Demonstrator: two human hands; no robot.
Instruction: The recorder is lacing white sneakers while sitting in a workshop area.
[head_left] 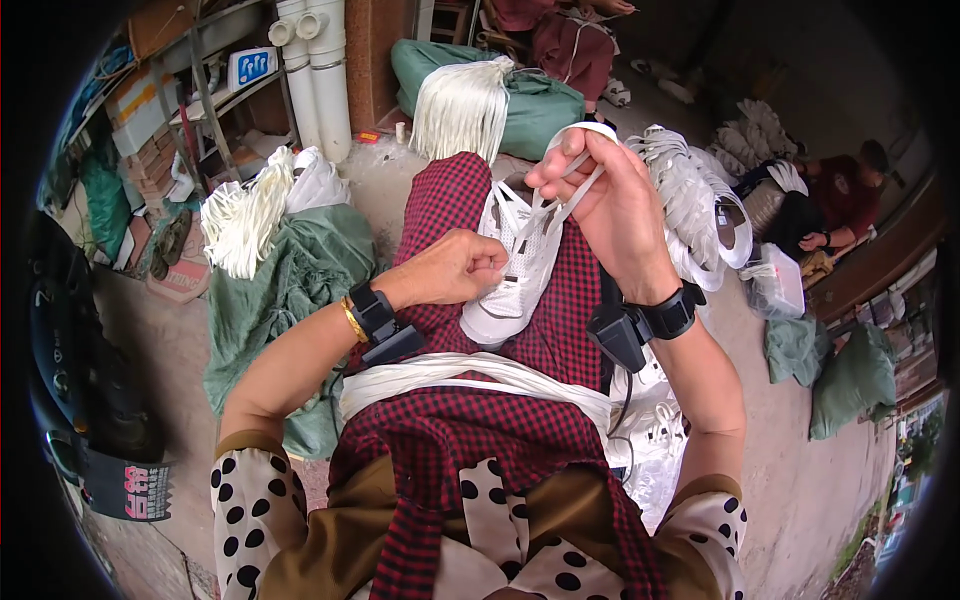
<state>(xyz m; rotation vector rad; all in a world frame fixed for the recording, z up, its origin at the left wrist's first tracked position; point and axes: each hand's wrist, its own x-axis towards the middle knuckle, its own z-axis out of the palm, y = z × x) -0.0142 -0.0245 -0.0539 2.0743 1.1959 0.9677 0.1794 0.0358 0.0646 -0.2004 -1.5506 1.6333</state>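
Observation:
A white sneaker (515, 270) lies on my lap over a red-and-black checked apron (435, 215), its toe toward me. White laces run through the upper part of its eyelets. My right hand (612, 195) is raised beside the shoe's far end, with a flat white shoelace (583, 128) looped over and between its bent fingers. At the shoe's left edge, my left hand (455, 268) is closed in a pinch; what it grips, if anything, is hidden. A bundle of white laces (470, 370) lies across my waist.
White lace bundles (462, 100) rest on a green sack (545, 115) ahead and on another green sack (300, 260) at left. White shoes (665, 170) are heaped at right. Two people sit farther off, one beyond the sack, one at right. White pipes (325, 80) stand by shelving.

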